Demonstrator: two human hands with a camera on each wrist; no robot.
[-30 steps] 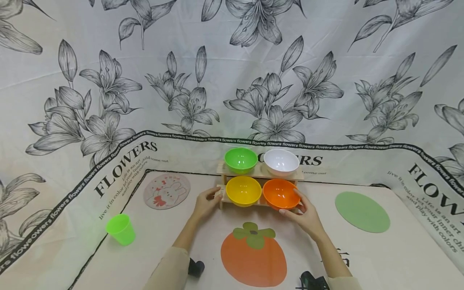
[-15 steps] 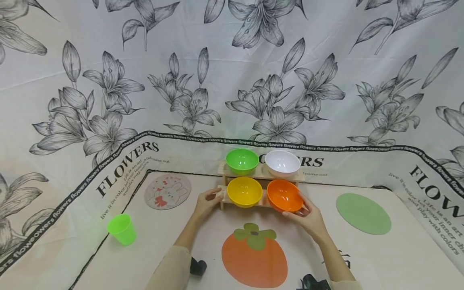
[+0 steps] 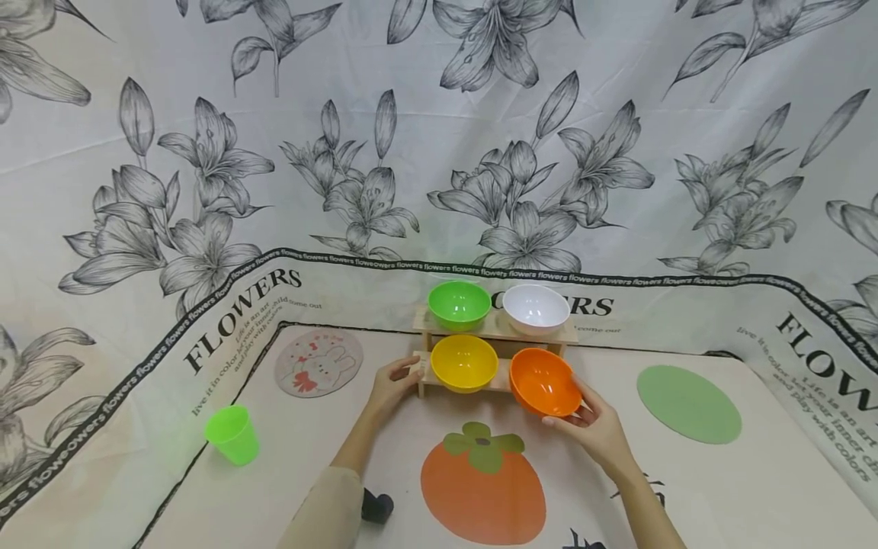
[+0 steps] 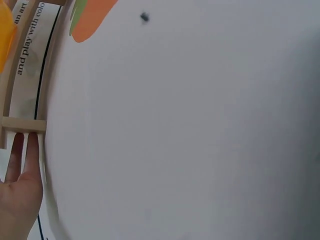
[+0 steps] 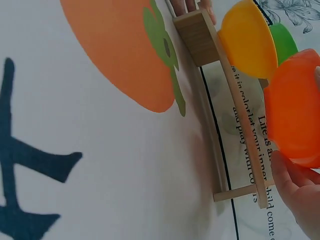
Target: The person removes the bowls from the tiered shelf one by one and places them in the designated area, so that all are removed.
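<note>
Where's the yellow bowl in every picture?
Head: the yellow bowl is a bit below the middle, on the wooden shelf's lower step.
Left wrist: only a slice of the yellow bowl shows, high on the left edge.
Right wrist: the yellow bowl is near the top right.
Match them up: all three show the flat orange fruit picture.

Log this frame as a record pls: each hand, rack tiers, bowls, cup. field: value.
left_hand: holds left end of wooden rack
right_hand: holds orange bowl
orange_bowl_pose: tilted, by right end of lower tier
upper_tier: green bowl left, white bowl right
lower_tier: yellow bowl left
green_cup: on table, left of rack
</note>
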